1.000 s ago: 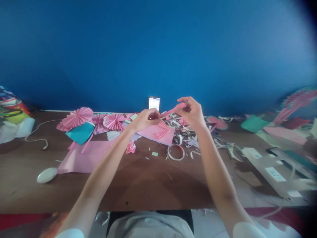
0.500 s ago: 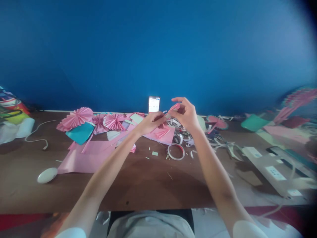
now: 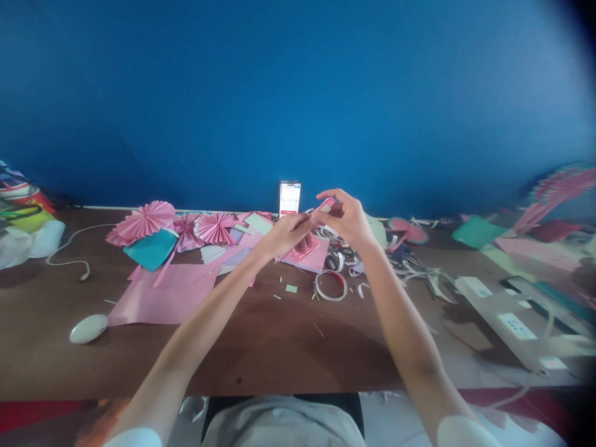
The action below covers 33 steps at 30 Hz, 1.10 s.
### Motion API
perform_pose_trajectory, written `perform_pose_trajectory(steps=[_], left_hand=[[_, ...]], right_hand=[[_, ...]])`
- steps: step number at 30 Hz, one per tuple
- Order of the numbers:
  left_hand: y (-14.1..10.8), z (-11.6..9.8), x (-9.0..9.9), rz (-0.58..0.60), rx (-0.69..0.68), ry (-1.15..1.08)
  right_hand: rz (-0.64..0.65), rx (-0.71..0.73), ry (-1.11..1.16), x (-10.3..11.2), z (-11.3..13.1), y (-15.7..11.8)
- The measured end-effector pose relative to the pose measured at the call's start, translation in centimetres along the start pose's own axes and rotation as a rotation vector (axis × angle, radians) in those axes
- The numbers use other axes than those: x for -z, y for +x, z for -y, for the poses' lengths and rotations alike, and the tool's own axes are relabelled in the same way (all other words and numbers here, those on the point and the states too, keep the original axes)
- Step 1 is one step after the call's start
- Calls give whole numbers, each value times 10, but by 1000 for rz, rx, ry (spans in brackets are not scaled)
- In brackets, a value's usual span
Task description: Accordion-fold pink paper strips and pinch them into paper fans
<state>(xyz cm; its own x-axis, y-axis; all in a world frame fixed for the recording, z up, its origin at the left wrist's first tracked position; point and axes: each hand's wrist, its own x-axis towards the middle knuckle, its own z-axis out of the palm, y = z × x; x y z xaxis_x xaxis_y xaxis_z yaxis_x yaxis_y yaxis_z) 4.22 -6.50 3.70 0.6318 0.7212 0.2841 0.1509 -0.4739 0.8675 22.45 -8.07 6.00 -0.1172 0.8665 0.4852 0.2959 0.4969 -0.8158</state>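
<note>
Between my two hands, above the back middle of the table, is a folded strip of pink paper [image 3: 328, 205]. My left hand [image 3: 294, 231] grips its lower left end, with the fingers partly hidden behind the thumb. My right hand [image 3: 347, 214] pinches the upper right end between thumb and fingers. Under the hands lies a pink paper sheet [image 3: 318, 256]. To the left are pleated pink paper fans [image 3: 216, 229] and a teal paper piece [image 3: 151, 249].
A lit phone [image 3: 289, 197] stands against the blue wall. A roll of tape [image 3: 331, 285] lies near white strip scraps [image 3: 433, 279]. A power strip [image 3: 512, 323] is on the right, a white mouse [image 3: 89, 329] and a large pink sheet [image 3: 162, 295] on the left.
My right hand has come slightly down and to the left, closer to my left hand. The pink strip has shifted with it, and both hands still hold it.
</note>
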Motion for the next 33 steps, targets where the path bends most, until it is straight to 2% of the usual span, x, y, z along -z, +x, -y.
perform_pose_trajectory(steps=[4,13,20,24,29,33], left_hand=[[1,4,-1,27,29,32],[-1,3,2,51,9,-108],[-1,-1,13,109,42,-237],[-2,-1,20,208,74,-273],[-4,-3,26,215,46,-191],[-4,-3,29,196,94,-58]], right_hand=[[-41,-7,-20,-1,-2,2],[-228,-23,55,13,-7,3],[-69,39,51,25,-5,2],[5,49,-12,32,0,0],[-27,41,-10,33,2,-2],[-73,35,8,31,-1,-1]])
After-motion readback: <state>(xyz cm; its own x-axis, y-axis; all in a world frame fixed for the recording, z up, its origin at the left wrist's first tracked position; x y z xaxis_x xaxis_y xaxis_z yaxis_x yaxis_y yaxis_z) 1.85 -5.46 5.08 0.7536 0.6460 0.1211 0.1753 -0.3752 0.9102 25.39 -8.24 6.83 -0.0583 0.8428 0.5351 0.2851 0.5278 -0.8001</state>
